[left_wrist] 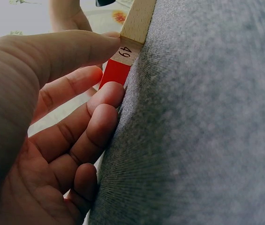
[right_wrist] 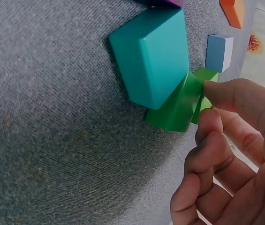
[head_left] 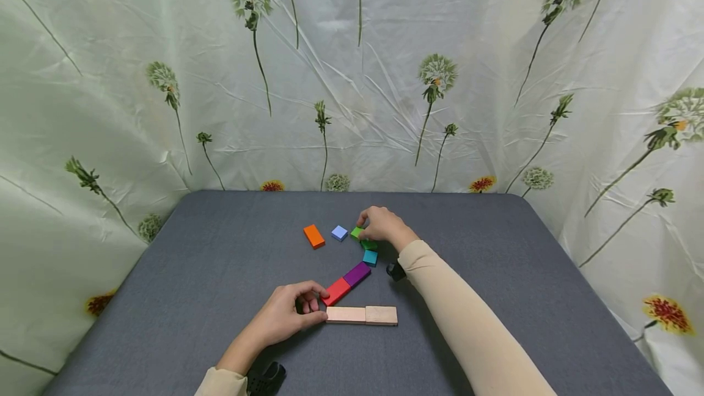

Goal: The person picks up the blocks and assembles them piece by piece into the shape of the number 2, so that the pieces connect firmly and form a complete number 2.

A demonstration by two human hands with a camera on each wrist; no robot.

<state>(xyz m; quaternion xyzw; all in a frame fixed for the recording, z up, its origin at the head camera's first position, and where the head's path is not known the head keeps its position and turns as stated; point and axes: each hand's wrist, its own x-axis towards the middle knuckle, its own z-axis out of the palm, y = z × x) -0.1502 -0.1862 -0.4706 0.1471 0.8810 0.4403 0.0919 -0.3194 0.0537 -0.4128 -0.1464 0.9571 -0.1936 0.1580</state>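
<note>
My right hand [head_left: 386, 227] pinches a light green block [right_wrist: 209, 75] between thumb and fingers. That block lies against a darker green block [right_wrist: 177, 108], which meets a teal block [right_wrist: 153, 56]. Down at the near side, my left hand [head_left: 286, 313] touches two blocks: the index fingertip is at the end of a red block [head_left: 337, 291], and the thumb is at the end of a plain wooden block [head_left: 346, 315]. The number 49 shows on the wooden block's end in the left wrist view. A purple block [head_left: 357, 274] continues from the red one in a slanting line.
Beyond the left end of the green blocks lie a light blue block [head_left: 339, 233] and an orange block [head_left: 314, 236]. A second wooden block [head_left: 381, 316] adjoins the first. The grey table [head_left: 220, 249] ends at a flowered curtain [head_left: 374, 109].
</note>
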